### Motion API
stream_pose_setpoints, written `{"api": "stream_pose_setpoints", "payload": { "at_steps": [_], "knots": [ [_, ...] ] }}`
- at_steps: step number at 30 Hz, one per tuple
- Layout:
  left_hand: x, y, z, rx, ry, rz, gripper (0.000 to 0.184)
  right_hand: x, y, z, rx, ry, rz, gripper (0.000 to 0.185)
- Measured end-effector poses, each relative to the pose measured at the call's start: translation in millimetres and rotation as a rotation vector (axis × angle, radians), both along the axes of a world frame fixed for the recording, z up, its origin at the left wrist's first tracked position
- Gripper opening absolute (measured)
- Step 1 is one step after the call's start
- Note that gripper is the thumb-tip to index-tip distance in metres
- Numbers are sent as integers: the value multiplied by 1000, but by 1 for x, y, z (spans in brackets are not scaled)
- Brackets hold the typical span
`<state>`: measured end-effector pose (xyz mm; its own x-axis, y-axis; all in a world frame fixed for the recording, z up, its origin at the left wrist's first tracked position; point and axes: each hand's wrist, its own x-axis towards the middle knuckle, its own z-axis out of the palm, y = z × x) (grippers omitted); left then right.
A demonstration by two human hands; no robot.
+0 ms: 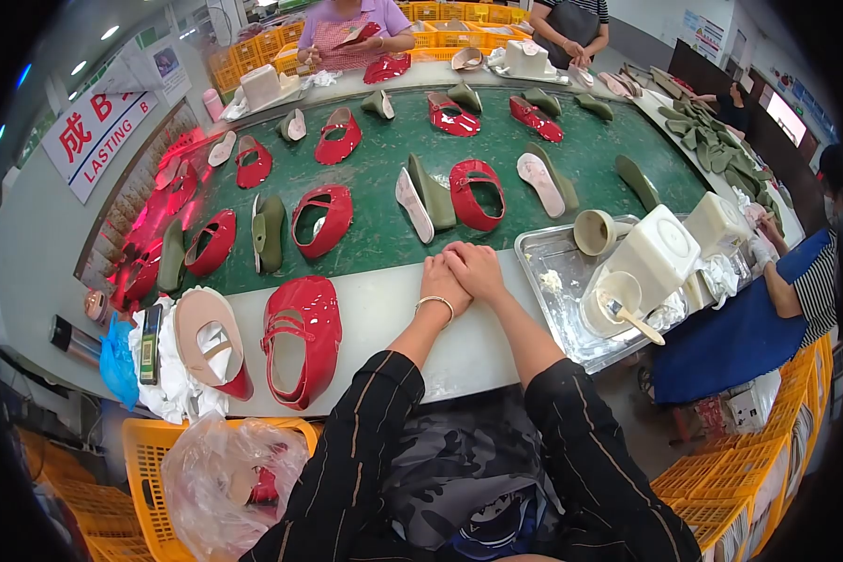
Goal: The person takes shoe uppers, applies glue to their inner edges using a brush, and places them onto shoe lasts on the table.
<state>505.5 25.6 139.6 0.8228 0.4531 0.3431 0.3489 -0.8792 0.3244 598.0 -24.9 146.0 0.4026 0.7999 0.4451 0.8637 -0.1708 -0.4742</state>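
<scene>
My left hand [442,284] and my right hand [478,270] are folded together on the pale front edge of the table, fingers closed against each other. Neither hand holds any item. Just beyond them stand a red strap shoe upper [478,195] and a green shoe last [433,194] beside a pink-white insole [413,205]. To my left are a large glossy red shoe upper [302,342] and a beige-lined shoe [207,337], stuffed with white paper. On my right is a metal tray [559,309] with a glue cup [613,302], a brush [639,323] and a white container [656,248].
Rows of red uppers, green lasts and insoles stand on the green tabletop [384,133]. A yellow basket [145,468] with a plastic bag is below left. Co-workers stand across the table and at right, one in a blue apron [731,347]. A phone [150,345] lies left.
</scene>
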Motion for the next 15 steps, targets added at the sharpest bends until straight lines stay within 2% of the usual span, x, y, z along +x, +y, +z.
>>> {"api": "stream_pose_setpoints", "payload": {
  "at_steps": [15],
  "knots": [
    [0, 1, -1, -13, 1, -8, 40, -2, -1, 2, -14, 55, -6, 28]
  ]
}}
